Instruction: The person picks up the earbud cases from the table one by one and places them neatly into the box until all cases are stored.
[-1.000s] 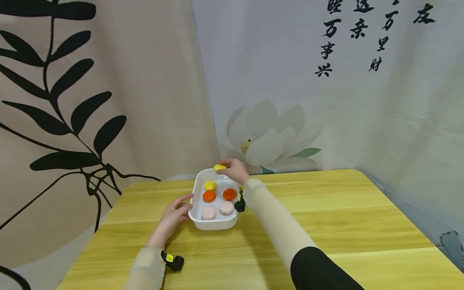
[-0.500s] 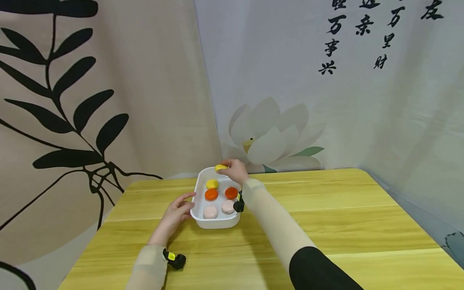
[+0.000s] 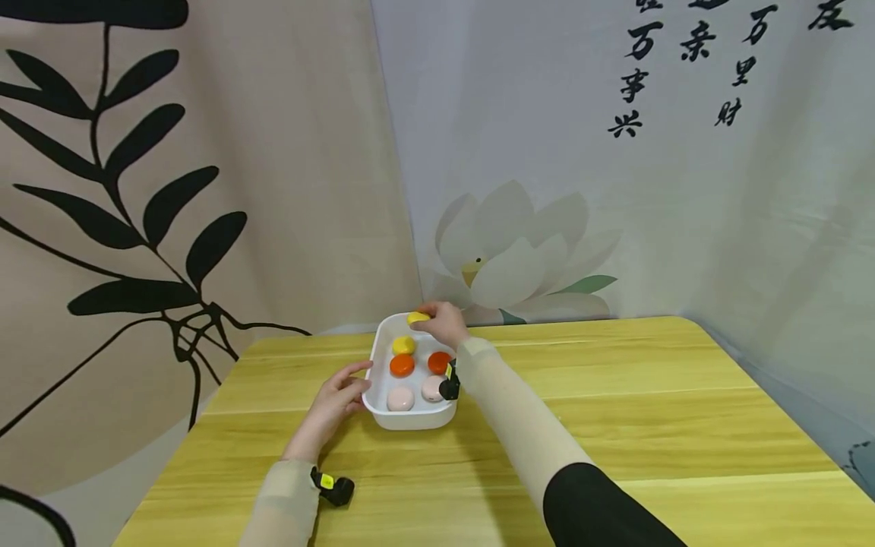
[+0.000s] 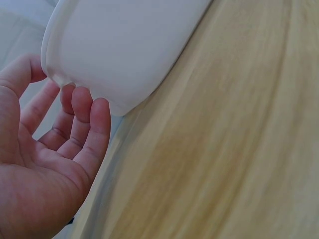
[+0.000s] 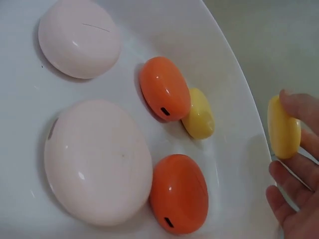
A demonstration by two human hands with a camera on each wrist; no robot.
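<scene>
A white rectangular tray [image 3: 410, 420] stands on the table, my left hand [image 3: 331, 406] at its left side. Thumb and curled fingers of that hand grip the tray's edge in the left wrist view. My right hand [image 3: 447, 325] pinches a small yellow rounded case [image 5: 284, 127] at the tray's far rim; the right wrist view shows it by the rim's outer side. Inside the tray lie a second yellow case [image 3: 403, 345], two orange cases [image 5: 179, 194] with dark slots, and two larger pale pink cases [image 5: 99, 164]. The right wrist camera partly covers the right-hand cases in the head view.
The tray sits near the far edge of the wood-grain table [image 3: 615, 425]. Behind it hangs a cloth [image 3: 307, 190] printed with leaves, a lotus and characters. Each wrist carries a black camera [image 3: 335, 488].
The whole head view has shifted slightly, the tray appearing a little further right. Both hands keep their hold; the yellow case looks slightly lower against the far rim.
</scene>
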